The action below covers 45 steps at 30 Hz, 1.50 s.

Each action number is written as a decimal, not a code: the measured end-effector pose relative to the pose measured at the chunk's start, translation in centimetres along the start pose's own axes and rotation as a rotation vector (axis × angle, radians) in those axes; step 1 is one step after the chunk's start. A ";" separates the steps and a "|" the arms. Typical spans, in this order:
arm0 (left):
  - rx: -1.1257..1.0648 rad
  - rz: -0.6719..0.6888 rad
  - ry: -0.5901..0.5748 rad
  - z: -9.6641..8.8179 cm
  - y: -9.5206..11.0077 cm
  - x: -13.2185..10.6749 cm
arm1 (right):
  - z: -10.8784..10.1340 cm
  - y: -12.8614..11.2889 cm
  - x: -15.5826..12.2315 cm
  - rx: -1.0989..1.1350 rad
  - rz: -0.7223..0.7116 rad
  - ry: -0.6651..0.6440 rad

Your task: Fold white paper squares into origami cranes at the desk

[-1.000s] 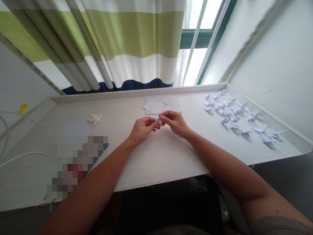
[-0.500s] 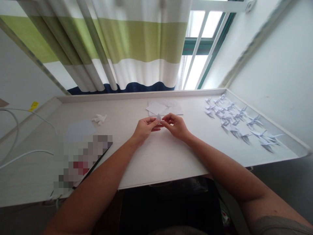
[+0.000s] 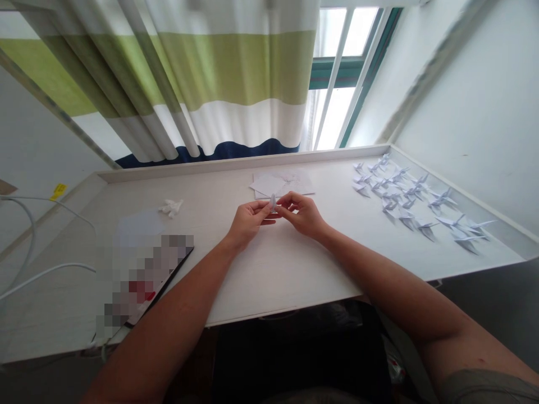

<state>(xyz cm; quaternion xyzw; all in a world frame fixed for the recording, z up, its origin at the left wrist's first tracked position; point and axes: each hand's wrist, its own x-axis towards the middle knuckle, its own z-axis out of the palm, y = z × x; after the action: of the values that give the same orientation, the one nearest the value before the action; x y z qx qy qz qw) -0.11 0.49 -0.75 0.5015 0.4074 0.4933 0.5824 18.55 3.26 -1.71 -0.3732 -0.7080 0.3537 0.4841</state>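
A small folded piece of white paper is held up between my two hands, above the middle of the desk. My left hand pinches it from the left with the thumb over the fingers. From the right, my right hand grips its edge between thumb and fingertips. The fingers cover the paper's lower part. Just behind lie white paper sheets, the top one a plain square. Several folded white paper cranes stand grouped on the right side of the desk.
On the left lie a crumpled white tissue, a pale sheet and a blurred-out flat item with a dark edge. White cables cross the left end. A raised rim runs along the desk's back, below a curtain.
The folded paper has turned and now looks narrower between my fingers. My right fingers have closed in slightly nearer to it. The whole view has tilted a little.
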 end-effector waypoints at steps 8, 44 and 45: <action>0.033 -0.009 0.025 0.0 0.3 -0.1 | -0.1 0.3 0.1 -0.018 0.005 -0.019; 0.095 0.030 0.045 0.1 0.3 -0.2 | -0.2 0.5 0.0 -0.024 0.020 -0.040; 0.097 0.031 0.049 0.1 0.3 -0.2 | -0.2 0.5 0.0 -0.021 0.021 -0.039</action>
<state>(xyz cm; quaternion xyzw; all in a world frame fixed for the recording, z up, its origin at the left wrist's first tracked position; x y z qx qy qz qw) -0.09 0.32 -0.45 0.5234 0.4371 0.4940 0.5394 18.81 3.56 -2.12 -0.3786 -0.7171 0.3584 0.4626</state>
